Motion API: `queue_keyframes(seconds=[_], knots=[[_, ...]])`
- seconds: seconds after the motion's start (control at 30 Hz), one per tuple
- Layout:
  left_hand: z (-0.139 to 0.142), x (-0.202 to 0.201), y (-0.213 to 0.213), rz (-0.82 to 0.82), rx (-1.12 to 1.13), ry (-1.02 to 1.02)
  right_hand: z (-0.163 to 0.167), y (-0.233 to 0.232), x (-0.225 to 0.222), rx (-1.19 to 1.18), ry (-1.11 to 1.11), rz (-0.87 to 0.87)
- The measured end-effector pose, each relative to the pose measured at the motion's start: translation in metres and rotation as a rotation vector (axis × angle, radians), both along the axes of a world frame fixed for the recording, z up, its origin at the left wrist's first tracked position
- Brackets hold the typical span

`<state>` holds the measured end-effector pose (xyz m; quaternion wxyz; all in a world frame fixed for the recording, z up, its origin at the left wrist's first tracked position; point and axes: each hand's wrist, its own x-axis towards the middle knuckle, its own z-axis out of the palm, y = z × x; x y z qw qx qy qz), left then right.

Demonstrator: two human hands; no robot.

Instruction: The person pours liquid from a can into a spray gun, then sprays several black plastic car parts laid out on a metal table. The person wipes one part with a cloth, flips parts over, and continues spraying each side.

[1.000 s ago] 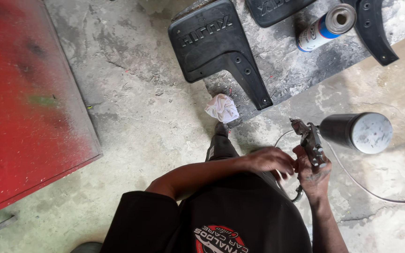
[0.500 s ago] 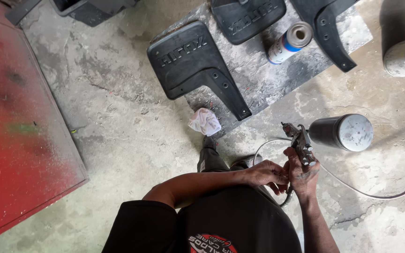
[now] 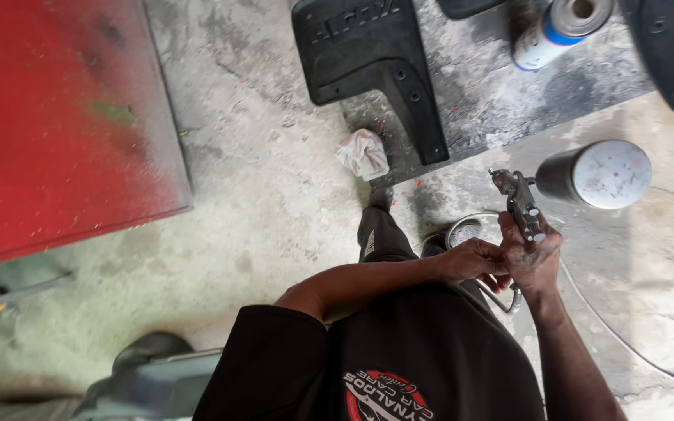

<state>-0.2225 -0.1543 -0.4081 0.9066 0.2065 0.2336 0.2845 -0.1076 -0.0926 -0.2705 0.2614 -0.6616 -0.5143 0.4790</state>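
Fingers of the right hand (image 3: pixel 536 261) wrap the grip of a grimy metal spray gun (image 3: pixel 518 204), held upright in front of the body, its dark cylindrical cup with a pale lid (image 3: pixel 596 173) jutting sideways. The left hand (image 3: pixel 473 260) curls against the gun's base, where a thin hose (image 3: pixel 626 343) trails across the concrete floor (image 3: pixel 274 203); whether it pinches a fitting, I cannot tell. Good handling probably means keeping the cup level and working at the base with small turns. A black rubber mud flap (image 3: pixel 368 70) and crumpled pale rag (image 3: pixel 363 153) lie ahead.
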Motion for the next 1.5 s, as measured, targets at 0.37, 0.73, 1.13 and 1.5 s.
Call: queue_keyframes(seconds=[0.37,0.73,1.13,1.5], knots=[[-0.019,-0.160,0.061,0.373,0.691,1.871,-0.005,-0.004,-0.019,-0.086,-0.027,0.185],[-0.063,-0.199,0.072,0.073,0.748,1.854,-0.005,-0.036,-0.038,-0.017,-0.046,0.119],[-0.032,-0.092,0.085,0.292,0.440,1.043,-0.002,-0.030,-0.038,-0.107,-0.066,-0.075],[-0.012,-0.017,-0.016,0.000,-0.262,-0.106,0.006,-0.005,-0.030,-0.083,-0.050,-0.090]])
